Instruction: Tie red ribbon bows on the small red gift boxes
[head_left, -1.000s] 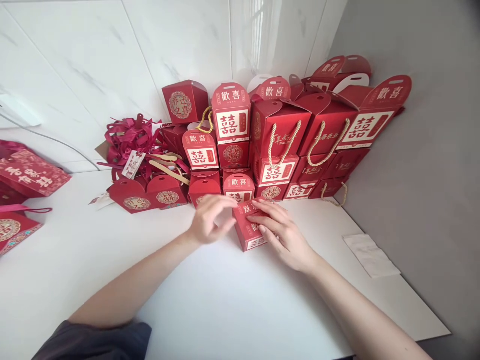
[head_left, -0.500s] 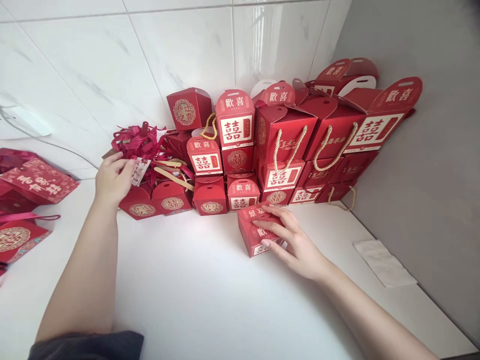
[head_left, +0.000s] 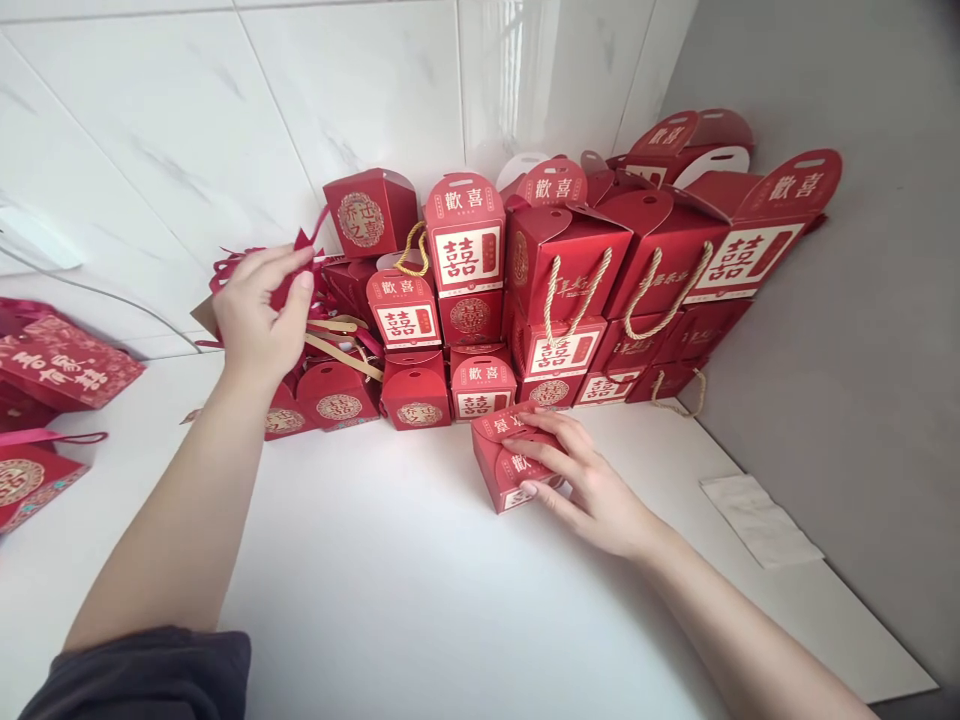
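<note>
- The red box is standing on the bench at the right hand's 10 o'clock, the left hand's 4 o'clock.
- The right hand is half-open, holding its top and front; the left is pinching a ribbon.
- One box, one ribbon, two tan strips are showing.
- Its printed front is facing 6 o'clock; fingers are hiding its long axis.

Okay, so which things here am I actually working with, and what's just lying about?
In use:
- small red box, under the right hand
- ribbon, pinched in the left hand

Apparently just lying about:
- folded white sheet
- red bags, far left
</note>
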